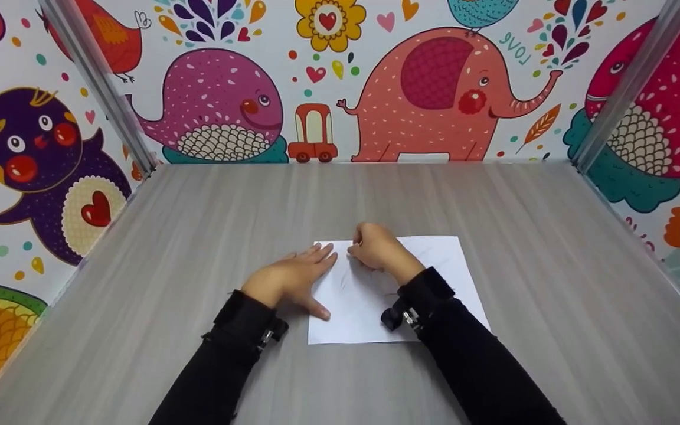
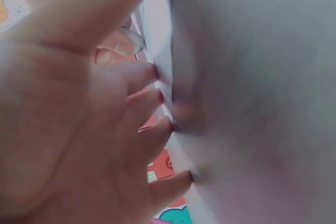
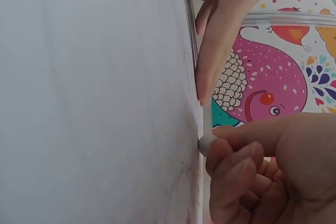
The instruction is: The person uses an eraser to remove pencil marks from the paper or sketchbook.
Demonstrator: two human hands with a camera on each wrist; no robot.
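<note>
A white sheet of paper [image 1: 358, 321] with faint grey pencil strokes lies on the table. My left hand [image 1: 293, 276] rests on its left edge, fingers spread and fairly straight, thumb toward the lower left. In the left wrist view the fingertips [image 2: 167, 124] touch the sheet. My right hand [image 1: 380, 248] is over the upper left part of the paper, a little right of the left fingertips. Between its thumb and curled fingers it pinches a small whitish eraser [image 3: 206, 144], whose end touches the paper in the right wrist view. From the head view the eraser is mostly hidden by the fingers.
The grey wood-grain table [image 1: 228, 206] surrounds the sheet. Behind and at both sides stand walls printed with cartoon animals, among them an elephant [image 1: 422, 112]. Metal posts [image 1: 104, 88] rise at the back corners. Each wrist wears a black strap with a small camera [image 1: 396, 316].
</note>
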